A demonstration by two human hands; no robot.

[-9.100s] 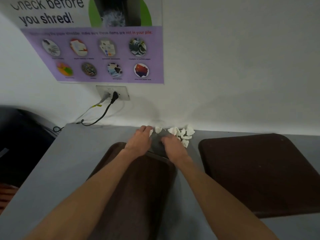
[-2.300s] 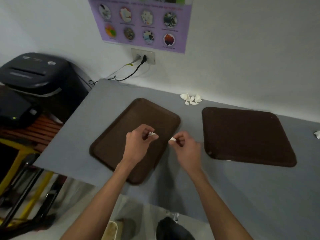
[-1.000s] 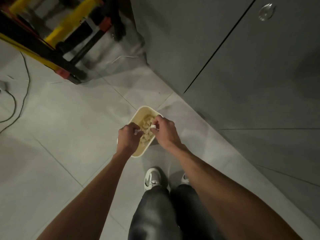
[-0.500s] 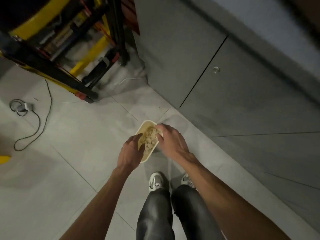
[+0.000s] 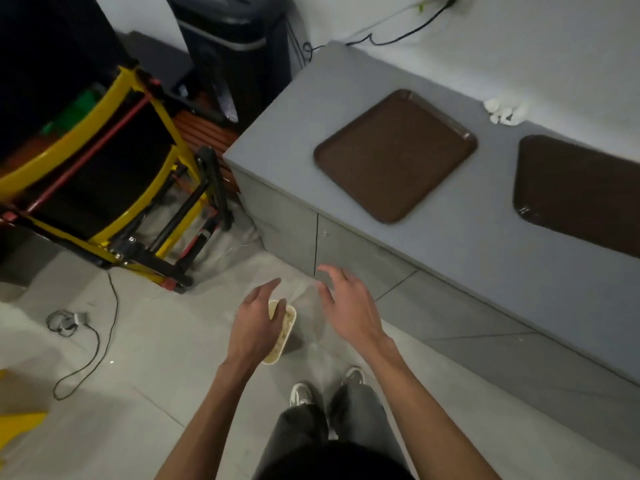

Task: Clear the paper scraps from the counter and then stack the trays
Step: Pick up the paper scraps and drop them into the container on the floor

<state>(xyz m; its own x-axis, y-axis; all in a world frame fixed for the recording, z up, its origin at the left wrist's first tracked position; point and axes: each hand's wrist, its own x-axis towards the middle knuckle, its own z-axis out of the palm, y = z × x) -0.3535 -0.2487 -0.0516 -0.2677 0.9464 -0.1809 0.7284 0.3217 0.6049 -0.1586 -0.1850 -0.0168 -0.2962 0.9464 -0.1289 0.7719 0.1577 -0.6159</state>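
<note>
Left grip [image 5: 258, 327] hangs over a small beige plastic tub [image 5: 274, 355] on the grey tiled floor [image 5: 145, 358]. Its fingers are loose and hold nothing, and it hides part of the tub rim. Right grip [image 5: 349, 310] is just right of the tub, fingers spread, empty, touching nothing.

The tub holds pale paper scraps [image 5: 285, 323]. More white paper scraps [image 5: 502, 110] sit in a small pile on the grey bench [image 5: 450, 254], at the back against the wall, between the two trays and touching neither.

Left brown plastic tray [image 5: 394, 154] lies flat and skewed on the bench. Right brown plastic tray [image 5: 581, 192] lies flat beside it, apart, not stacked, cut off by the frame edge.

Yellow-and-black metal frame [image 5: 104, 188] stands left of the bench, with a black shredder bin [image 5: 235, 39] behind it. Loose black cable [image 5: 79, 341] on the floor. Person's shoes [image 5: 301, 393] just below the tub.
</note>
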